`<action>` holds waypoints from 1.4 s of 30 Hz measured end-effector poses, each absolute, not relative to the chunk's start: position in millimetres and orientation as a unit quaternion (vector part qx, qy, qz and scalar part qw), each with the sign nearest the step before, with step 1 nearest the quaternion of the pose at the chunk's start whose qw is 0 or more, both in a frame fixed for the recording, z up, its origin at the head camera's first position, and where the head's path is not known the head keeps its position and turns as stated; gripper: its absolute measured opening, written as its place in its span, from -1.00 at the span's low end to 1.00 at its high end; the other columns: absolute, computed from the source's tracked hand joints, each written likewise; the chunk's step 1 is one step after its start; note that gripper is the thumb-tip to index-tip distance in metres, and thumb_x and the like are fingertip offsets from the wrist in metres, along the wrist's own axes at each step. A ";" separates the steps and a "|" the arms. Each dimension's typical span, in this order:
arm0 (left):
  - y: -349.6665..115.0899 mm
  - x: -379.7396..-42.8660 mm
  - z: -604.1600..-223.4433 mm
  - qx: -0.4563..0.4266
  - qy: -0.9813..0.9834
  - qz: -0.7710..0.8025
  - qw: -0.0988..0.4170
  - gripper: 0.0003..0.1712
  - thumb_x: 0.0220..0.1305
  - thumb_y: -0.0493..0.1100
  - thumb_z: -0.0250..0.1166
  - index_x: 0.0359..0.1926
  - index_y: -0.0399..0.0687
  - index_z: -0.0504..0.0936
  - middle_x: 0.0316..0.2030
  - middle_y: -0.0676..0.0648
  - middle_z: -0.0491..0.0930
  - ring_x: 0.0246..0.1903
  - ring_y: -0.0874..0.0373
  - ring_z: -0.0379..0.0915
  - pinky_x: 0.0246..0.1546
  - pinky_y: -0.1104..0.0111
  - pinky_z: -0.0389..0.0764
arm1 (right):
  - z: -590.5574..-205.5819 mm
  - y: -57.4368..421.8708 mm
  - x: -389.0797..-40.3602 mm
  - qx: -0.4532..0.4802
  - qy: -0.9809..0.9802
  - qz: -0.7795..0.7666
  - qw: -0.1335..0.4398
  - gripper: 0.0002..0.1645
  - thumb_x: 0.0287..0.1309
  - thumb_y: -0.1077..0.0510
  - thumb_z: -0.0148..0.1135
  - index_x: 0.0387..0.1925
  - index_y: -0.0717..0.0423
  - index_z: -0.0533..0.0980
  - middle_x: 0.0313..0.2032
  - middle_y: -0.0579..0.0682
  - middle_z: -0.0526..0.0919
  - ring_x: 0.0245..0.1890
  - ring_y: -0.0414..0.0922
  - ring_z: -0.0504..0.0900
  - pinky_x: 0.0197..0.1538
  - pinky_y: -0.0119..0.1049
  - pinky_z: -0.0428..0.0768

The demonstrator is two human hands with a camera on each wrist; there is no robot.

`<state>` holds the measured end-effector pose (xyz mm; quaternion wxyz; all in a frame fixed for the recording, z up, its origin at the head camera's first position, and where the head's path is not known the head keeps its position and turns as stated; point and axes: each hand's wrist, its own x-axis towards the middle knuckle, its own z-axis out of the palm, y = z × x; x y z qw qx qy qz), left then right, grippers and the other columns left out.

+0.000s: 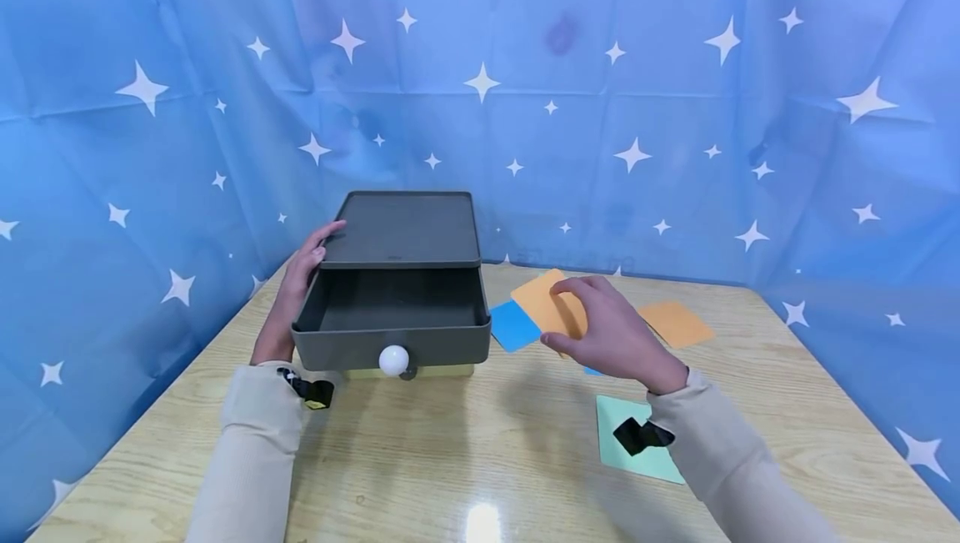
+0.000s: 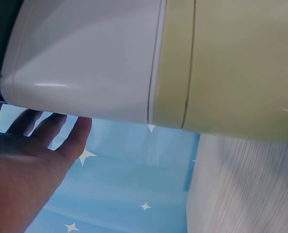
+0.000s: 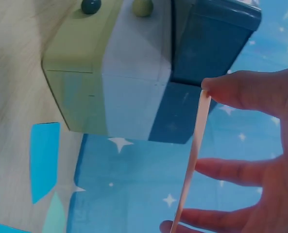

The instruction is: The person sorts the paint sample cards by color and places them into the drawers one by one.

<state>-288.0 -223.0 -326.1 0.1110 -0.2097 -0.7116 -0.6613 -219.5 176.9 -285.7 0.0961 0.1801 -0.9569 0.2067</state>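
Note:
A small desk chest stands on the table with its dark grey top drawer [image 1: 390, 348] pulled out toward me. My left hand [image 1: 294, 284] rests against the chest's left side, fingers reaching to the top edge. In the left wrist view, its fingertips touch the side near the white drawer section [image 2: 85, 63]. Right of the drawer, my right hand [image 1: 611, 328] pinches an orange paper square [image 1: 534, 299] between thumb and fingers, raised above the table. The right wrist view shows that square nearly edge-on, with the thumb on one face and the fingers on the other.
Under the raised square lies a blue paper square [image 1: 514, 328]. Another orange square [image 1: 677, 324] lies farther right, and a mint green square [image 1: 622, 451] sits nearer me below the right wrist. A white knob [image 1: 393, 360] sticks out from the drawer front. Blue starry cloth [image 1: 570, 109] hangs behind the table.

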 end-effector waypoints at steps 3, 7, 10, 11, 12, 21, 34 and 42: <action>-221.9 -287.5 -325.6 -0.207 -0.709 -0.665 0.108 -0.37 0.55 -0.02 -0.30 0.56 0.00 0.09 0.57 -0.05 -0.09 0.44 0.09 -0.10 0.40 -0.06 -0.03 | -279.1 176.1 -219.1 0.186 -0.956 0.207 0.097 -0.33 0.13 -0.08 0.39 0.22 0.10 0.48 0.24 0.24 0.46 0.05 0.13 0.51 -0.08 0.00 0.56; -221.2 -287.5 -325.6 -0.203 -0.709 -0.666 0.106 -0.37 0.54 -0.02 -0.30 0.56 0.01 0.09 0.58 -0.04 -0.11 0.45 0.05 -0.12 0.42 -0.12 -0.06 | -272.6 175.7 -219.9 0.194 -0.954 0.204 0.105 -0.34 0.13 -0.07 0.38 0.22 0.08 0.48 0.24 0.21 0.46 0.01 0.10 0.51 -0.11 -0.05 0.54; -221.2 -287.9 -325.8 -0.205 -0.708 -0.667 0.107 -0.37 0.54 -0.02 -0.30 0.56 0.00 0.09 0.57 -0.04 -0.10 0.45 0.07 -0.11 0.42 -0.09 -0.05 | -268.2 175.5 -221.1 0.198 -0.952 0.206 0.109 -0.35 0.14 -0.07 0.38 0.23 0.06 0.47 0.26 0.20 0.44 -0.02 0.08 0.51 -0.12 -0.10 0.53; -221.4 -288.2 -326.1 -0.206 -0.707 -0.668 0.108 -0.37 0.54 -0.03 -0.30 0.56 0.00 0.09 0.57 -0.04 -0.10 0.44 0.08 -0.10 0.41 -0.07 -0.04 | -266.6 175.2 -221.3 0.200 -0.952 0.207 0.108 -0.35 0.14 -0.07 0.38 0.23 0.05 0.47 0.26 0.20 0.44 -0.04 0.07 0.51 -0.14 -0.11 0.52; -221.4 -288.2 -326.1 -0.206 -0.707 -0.668 0.108 -0.37 0.54 -0.03 -0.30 0.56 -0.01 0.09 0.57 -0.04 -0.10 0.44 0.08 -0.10 0.40 -0.05 -0.03 | -264.8 174.9 -221.4 0.202 -0.951 0.208 0.107 -0.35 0.14 -0.07 0.38 0.23 0.05 0.47 0.26 0.20 0.44 -0.06 0.07 0.51 -0.16 -0.13 0.52; -220.5 -286.1 -325.6 -0.205 -0.690 -0.687 0.099 -0.37 0.56 0.00 -0.30 0.57 0.05 0.09 0.58 -0.04 -0.13 0.44 0.09 -0.12 0.44 -0.13 -0.10 | -245.8 172.1 -221.8 0.228 -0.945 0.218 0.081 -0.37 0.14 -0.07 0.39 0.24 -0.04 0.47 0.28 0.17 0.44 -0.05 0.05 0.48 -0.21 -0.20 0.51; -220.0 -285.9 -326.1 -0.205 -0.694 -0.683 0.101 -0.37 0.55 0.01 -0.31 0.57 0.06 0.08 0.58 -0.05 -0.13 0.44 0.07 -0.12 0.44 -0.15 -0.12 | -222.4 153.8 -222.2 0.307 -0.925 0.213 0.063 -0.38 0.11 -0.06 0.42 0.22 -0.12 0.50 0.29 0.03 0.50 0.22 0.04 0.46 0.20 0.10 0.47; -219.5 -286.1 -326.9 -0.208 -0.694 -0.682 0.103 -0.36 0.55 0.02 -0.31 0.57 0.05 0.07 0.58 -0.04 -0.13 0.44 0.07 -0.13 0.44 -0.17 -0.13 | -214.0 136.7 -221.4 0.345 -0.912 0.216 0.046 -0.24 0.04 -0.05 0.46 0.30 -0.10 0.44 0.33 -0.02 0.48 0.28 0.03 0.47 0.28 0.07 0.45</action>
